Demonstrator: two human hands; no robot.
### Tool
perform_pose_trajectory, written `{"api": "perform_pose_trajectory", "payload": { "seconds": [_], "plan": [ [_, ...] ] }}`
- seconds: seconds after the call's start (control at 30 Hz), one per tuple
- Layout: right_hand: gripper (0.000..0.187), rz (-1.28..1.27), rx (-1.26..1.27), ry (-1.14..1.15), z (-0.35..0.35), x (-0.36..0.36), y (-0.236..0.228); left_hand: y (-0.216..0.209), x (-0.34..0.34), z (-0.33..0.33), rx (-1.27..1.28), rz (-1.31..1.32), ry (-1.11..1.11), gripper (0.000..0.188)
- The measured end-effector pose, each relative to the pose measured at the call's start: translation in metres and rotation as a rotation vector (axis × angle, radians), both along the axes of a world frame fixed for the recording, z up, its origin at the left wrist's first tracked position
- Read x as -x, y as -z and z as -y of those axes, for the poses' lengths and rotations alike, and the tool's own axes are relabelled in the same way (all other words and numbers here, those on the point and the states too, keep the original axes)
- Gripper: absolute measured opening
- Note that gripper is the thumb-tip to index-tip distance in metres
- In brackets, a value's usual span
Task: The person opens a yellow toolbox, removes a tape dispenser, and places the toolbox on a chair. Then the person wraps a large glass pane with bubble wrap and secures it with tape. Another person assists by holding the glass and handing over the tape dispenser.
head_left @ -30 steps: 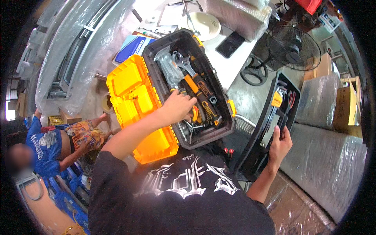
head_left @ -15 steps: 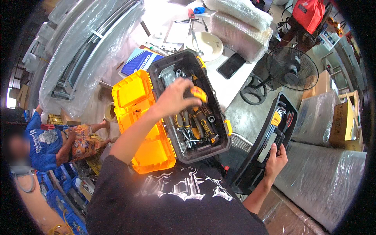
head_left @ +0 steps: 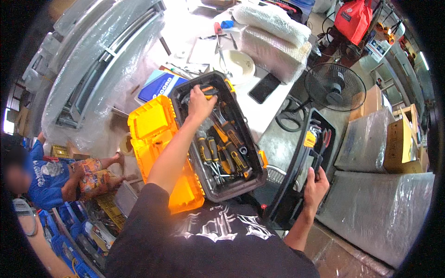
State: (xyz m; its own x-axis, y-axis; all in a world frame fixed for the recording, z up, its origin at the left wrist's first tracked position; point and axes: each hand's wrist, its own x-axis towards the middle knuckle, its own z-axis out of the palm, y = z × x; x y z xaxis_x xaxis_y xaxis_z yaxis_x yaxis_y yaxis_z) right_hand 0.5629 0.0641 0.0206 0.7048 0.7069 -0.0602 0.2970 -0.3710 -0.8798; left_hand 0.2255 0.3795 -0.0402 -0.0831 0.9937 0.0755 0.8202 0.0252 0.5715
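My left hand (head_left: 201, 104) is inside the far end of an open black toolbox (head_left: 255, 185), closed around a yellow-and-black tool (head_left: 210, 92) that its fingers partly hide. Screwdrivers (head_left: 204, 149), pliers and wrenches lie heaped in the box nearer to me. Its yellow lid (head_left: 155, 153) is folded back on the left. Off to the right, my right hand (head_left: 316, 186) grips a long black tool tray (head_left: 283, 197) by its middle handle. Several small tools, an orange-yellow packet (head_left: 310, 139) and red-handled scissors (head_left: 326, 138) rest in that tray.
Beyond the toolbox, a white table carries a phone (head_left: 264, 88), a bowl (head_left: 243, 67), a blue box (head_left: 160, 85) and a bubble-wrapped bundle (head_left: 273, 51). A black fan (head_left: 334, 88) stands at right, near wrapped boxes (head_left: 371, 204). Another person (head_left: 53, 169) sits at left.
My left hand has gone from above the middle of the toolbox to its far end, lower down, with the yellow-and-black tool. My right hand still holds the tray. The whole view has shifted slightly.
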Motion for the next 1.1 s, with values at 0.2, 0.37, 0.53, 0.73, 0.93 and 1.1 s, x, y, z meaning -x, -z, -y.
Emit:
{"api": "perform_pose_trajectory", "payload": {
  "seconds": [0.2, 0.37, 0.53, 0.73, 0.93, 1.1],
  "plan": [
    [0.017, 0.04, -0.087, -0.136, -0.013, 0.011, -0.002, -0.004, 0.009, 0.0, -0.075, -0.059, 0.206, 0.08],
    [0.022, -0.112, -0.031, -0.099, -0.02, 0.015, -0.003, -0.026, 0.014, 0.013, 0.162, 0.055, 0.317, 0.075],
    [0.024, -0.113, -0.048, -0.082, -0.018, 0.014, -0.006, -0.057, 0.029, 0.066, -0.016, -0.043, 0.53, 0.071],
    [0.024, -0.1, -0.073, -0.067, -0.014, 0.012, -0.013, -0.055, 0.033, 0.104, 0.308, -0.063, 1.327, 0.073],
    [0.027, -0.116, -0.058, -0.046, -0.003, 0.009, -0.008, -0.058, 0.047, 0.108, 0.304, -0.551, 1.018, 0.075],
    [0.029, -0.166, -0.098, -0.031, -0.002, 0.008, 0.007, -0.046, 0.044, 0.095, 0.319, -0.741, 1.179, 0.069]
  ]
}}
